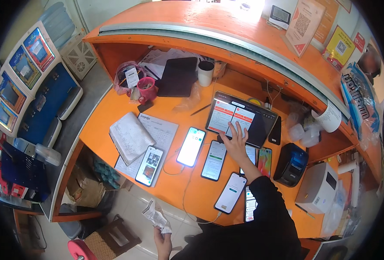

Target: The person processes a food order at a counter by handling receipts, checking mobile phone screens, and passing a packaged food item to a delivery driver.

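My left hand, low in the view, pinches a crumpled printed paper slip beyond the orange desk's near edge. My right hand is over a tablet, fingers spread, fingertips at its lit screen; whether they touch the glass I cannot tell. Below that hand lies a smartphone with a lit screen. Another phone rests nearer me with a cable plugged in. My right sleeve partly covers a phone. Left of these is a bright-screened phone.
An open notebook and a phone lie on a printed sheet. Behind are a pink cup, a black clipboard-like panel and a white mug. A receipt printer and a white device stand right.
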Tool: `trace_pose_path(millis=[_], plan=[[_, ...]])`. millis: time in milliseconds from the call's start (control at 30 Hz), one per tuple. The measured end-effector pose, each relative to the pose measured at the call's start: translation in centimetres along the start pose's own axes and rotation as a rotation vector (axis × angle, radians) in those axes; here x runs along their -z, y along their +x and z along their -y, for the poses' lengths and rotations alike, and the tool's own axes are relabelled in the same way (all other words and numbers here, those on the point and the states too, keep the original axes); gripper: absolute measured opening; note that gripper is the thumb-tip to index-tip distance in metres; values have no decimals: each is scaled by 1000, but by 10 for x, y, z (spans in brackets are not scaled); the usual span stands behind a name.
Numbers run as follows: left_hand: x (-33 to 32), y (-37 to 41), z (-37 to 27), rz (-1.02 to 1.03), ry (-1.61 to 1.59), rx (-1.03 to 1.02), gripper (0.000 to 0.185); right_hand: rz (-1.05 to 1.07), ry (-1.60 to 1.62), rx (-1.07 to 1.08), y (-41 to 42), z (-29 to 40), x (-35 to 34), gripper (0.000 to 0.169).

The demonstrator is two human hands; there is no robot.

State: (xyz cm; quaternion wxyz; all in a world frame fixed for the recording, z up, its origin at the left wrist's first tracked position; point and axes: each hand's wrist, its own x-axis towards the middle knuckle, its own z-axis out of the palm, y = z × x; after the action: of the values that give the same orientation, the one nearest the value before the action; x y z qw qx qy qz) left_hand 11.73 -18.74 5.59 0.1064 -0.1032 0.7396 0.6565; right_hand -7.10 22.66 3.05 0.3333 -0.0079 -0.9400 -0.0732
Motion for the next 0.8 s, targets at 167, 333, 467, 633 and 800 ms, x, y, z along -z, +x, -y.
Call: trace_pose_path(millis=[167, 333, 467, 633, 800], plan=[[3, -4, 2, -16, -28, 16, 28, 48, -15, 21, 3, 4, 0, 37], [6, 1, -7, -5, -45, 18, 26, 79, -25, -13, 7, 10, 10, 38], [5, 7, -24, -1, -59, -12, 24, 82, 199, -69, 14, 34, 48, 33], [-8, 25, -37, 54, 43, -179, 24, 634, 1115, -78, -7, 111, 101, 35], [-13, 45, -65, 81, 427, -495, 28, 936, 1736, -284, -1, 184, 137, 36]])
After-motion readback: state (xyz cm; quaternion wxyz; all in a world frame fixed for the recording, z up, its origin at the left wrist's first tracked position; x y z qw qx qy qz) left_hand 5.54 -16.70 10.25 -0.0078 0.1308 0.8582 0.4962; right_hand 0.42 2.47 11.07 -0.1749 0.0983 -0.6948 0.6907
